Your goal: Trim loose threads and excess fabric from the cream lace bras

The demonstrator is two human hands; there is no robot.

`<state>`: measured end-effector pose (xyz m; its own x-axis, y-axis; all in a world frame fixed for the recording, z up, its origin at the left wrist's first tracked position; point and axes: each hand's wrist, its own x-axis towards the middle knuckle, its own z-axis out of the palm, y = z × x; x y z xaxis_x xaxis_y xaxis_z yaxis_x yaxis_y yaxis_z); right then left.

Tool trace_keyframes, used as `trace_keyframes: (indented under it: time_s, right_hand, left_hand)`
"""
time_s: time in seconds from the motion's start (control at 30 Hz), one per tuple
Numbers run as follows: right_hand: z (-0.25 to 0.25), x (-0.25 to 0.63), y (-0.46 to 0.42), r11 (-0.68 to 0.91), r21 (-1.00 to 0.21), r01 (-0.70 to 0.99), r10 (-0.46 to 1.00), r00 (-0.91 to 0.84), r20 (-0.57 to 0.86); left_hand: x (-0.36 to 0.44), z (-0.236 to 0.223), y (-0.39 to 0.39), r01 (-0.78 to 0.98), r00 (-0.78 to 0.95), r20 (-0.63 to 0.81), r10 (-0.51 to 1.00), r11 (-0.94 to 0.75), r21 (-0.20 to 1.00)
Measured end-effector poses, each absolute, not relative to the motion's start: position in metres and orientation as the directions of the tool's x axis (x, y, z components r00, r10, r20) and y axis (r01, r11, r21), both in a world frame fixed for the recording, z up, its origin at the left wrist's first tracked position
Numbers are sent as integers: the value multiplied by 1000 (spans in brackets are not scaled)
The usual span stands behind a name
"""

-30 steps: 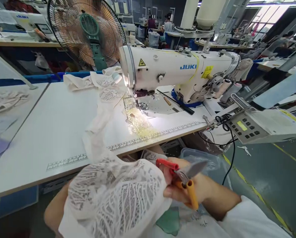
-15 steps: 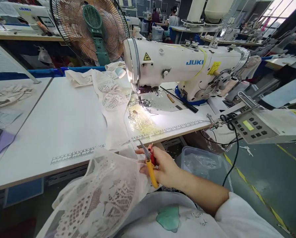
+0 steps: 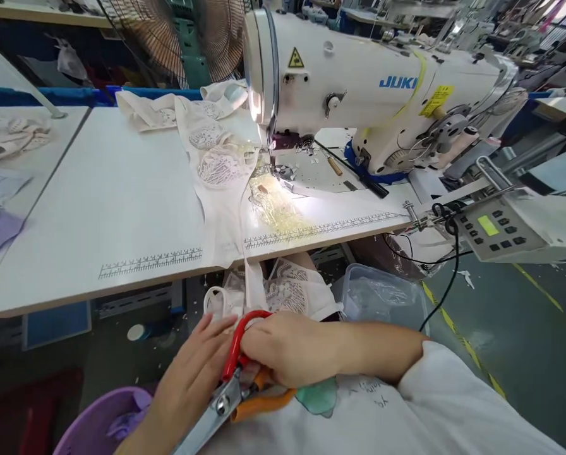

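Note:
Large scissors [image 3: 223, 404] with one red and one orange handle are in my right hand [image 3: 297, 347], its fingers curled round the handles. Their blades point down and left and run out of view. My left hand [image 3: 192, 370] lies beside and partly behind the scissors, its visible fingers stretched out; its thumb side is hidden. Just beyond both hands, below the table edge, hangs or rests a white lace bra [image 3: 287, 294] with straps. Another white lace bra [image 3: 219, 167] lies on the table, a narrow strip hanging from it over the edge.
A white sewing machine [image 3: 330, 88] stands on the white table [image 3: 136, 189], its lamp lighting a yellowish patch. A control box [image 3: 501, 227] juts out at right above a clear plastic bin [image 3: 382, 294]. Down at left is a purple basket [image 3: 91, 420]; a fan [image 3: 188, 38] stands behind.
My view has tilted down. The lace piece at lower left is gone from there, and my left hand has come into view. The scissors have swung from pointing up to pointing down-left.

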<state>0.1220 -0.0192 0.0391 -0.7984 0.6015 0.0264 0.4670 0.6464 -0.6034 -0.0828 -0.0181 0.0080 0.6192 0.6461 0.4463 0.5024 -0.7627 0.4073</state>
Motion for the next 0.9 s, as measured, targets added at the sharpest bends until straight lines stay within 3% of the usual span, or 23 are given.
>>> trace_keyframes:
  time_s: [0.1,0.17,0.3,0.37,0.47,0.57,0.73,0.8,0.9]
  right_hand:
    - [48,135,-20,612,-642,462,579,-815,-35]
    - [54,152,-17,551,-677,488,604,-793,-79]
    - [53,183,-2,427,-756,495,681,-727,-91]
    - [48,189,6,419,-751,510,712,-698,-77]
    - [40,189,16,411,-726,552,736,-670,-94]
    - [39,184,22,397,-723,565,723,-678,-133]
    - [52,173,25,419,-740,526,677,-724,-131]
    - [59,169,26,436,-731,525,653,-743,-144]
    - [66,166,31,468,-706,532,630,-760,-155]
  left_hand:
    - [-73,25,-12,219,759,504,411,-892,396]
    - [-83,32,-7,212,766,440,468,-831,515]
    - [-117,25,-12,372,645,148,750,-477,796]
    - [-128,17,-14,500,500,-66,864,-225,836]
    - [-132,5,-5,564,403,-300,865,23,826]
    - [-127,-7,16,559,570,-245,784,-151,816]
    - [-94,-12,33,468,708,76,703,-546,694]
    - [-74,-9,26,403,705,183,685,-600,691]
    - [-50,-3,15,411,629,165,760,-505,759]
